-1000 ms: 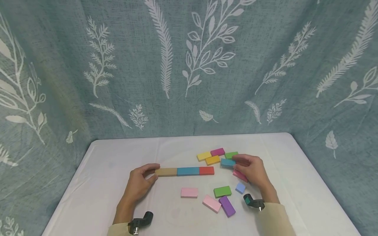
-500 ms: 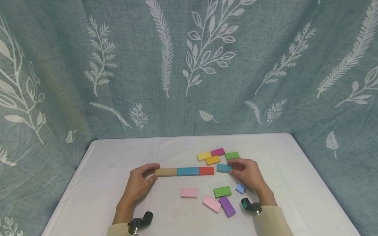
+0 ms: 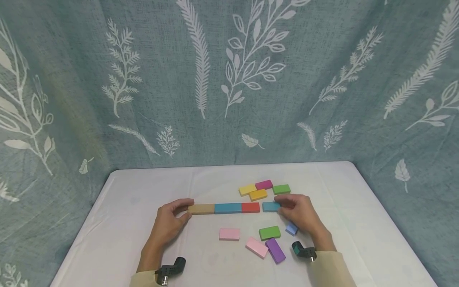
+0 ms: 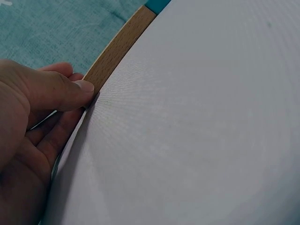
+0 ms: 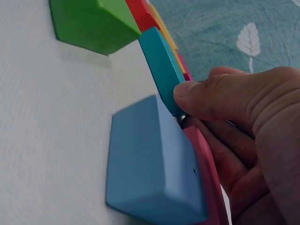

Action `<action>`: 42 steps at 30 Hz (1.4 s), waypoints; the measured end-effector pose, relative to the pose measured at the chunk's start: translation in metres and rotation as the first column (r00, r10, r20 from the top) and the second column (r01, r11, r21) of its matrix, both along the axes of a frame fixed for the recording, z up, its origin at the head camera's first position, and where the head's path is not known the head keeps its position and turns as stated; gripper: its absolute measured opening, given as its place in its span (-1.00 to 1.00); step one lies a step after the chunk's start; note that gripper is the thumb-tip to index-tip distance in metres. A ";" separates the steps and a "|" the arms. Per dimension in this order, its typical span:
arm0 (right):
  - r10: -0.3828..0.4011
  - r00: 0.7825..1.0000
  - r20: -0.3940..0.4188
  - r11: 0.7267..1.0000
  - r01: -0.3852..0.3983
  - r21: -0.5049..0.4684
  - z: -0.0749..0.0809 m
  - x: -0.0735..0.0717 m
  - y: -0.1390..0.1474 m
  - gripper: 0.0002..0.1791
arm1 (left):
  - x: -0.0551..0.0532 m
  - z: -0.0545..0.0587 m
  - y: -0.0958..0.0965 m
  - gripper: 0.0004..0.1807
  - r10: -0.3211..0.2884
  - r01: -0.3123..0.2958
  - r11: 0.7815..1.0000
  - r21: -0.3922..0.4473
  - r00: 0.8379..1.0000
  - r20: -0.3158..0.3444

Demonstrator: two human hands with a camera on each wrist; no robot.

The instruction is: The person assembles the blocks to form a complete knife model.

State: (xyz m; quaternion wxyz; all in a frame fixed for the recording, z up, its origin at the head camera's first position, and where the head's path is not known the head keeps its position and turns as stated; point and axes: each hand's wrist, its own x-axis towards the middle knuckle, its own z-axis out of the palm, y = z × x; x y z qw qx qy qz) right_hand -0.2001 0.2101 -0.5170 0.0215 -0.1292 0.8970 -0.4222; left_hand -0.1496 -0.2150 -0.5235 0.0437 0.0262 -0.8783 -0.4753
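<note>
My left hand [image 3: 171, 224] pinches the left end of a tan wooden block [image 3: 201, 209], with the thumb on its near side in the left wrist view. A longer blue block [image 3: 228, 208] and a red block [image 3: 250, 207] continue the straight row to the right. Just past the red one, across a narrow gap, lies a short blue block [image 3: 270, 207]. My right hand [image 3: 303, 213] pinches that block's right end between thumb and fingers. In the right wrist view a pink-red block [image 5: 206, 173] lies below the fingers, beside a light blue block [image 5: 154, 164].
Behind the row lie yellow [image 3: 247, 190], orange [image 3: 258, 195], magenta [image 3: 264, 184] and green [image 3: 281, 189] blocks. In front are two pink blocks, one flat-on [image 3: 229, 234], a green block [image 3: 269, 233] and a purple block [image 3: 275, 250]. A white cloth [image 3: 143, 187] covers the table.
My right hand has brought the short blue block left and nearer, into line with the row's right end. The left hand has stayed on the tan block.
</note>
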 end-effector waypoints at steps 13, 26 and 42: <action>0.006 1.000 -0.010 1.000 -0.006 0.017 0.002 -0.003 -0.009 -0.57 | -0.001 -0.001 -0.001 -0.55 -0.013 0.013 1.000 0.010 1.000 -0.010; 0.017 1.000 -0.001 1.000 -0.017 0.016 0.002 -0.003 -0.012 -0.59 | 0.000 -0.001 -0.002 -0.55 -0.017 0.017 1.000 0.005 1.000 -0.022; 0.006 1.000 -0.016 0.999 -0.007 -0.053 0.007 0.006 0.005 -0.54 | 0.001 0.000 -0.002 -0.55 -0.005 0.005 1.000 -0.004 1.000 -0.012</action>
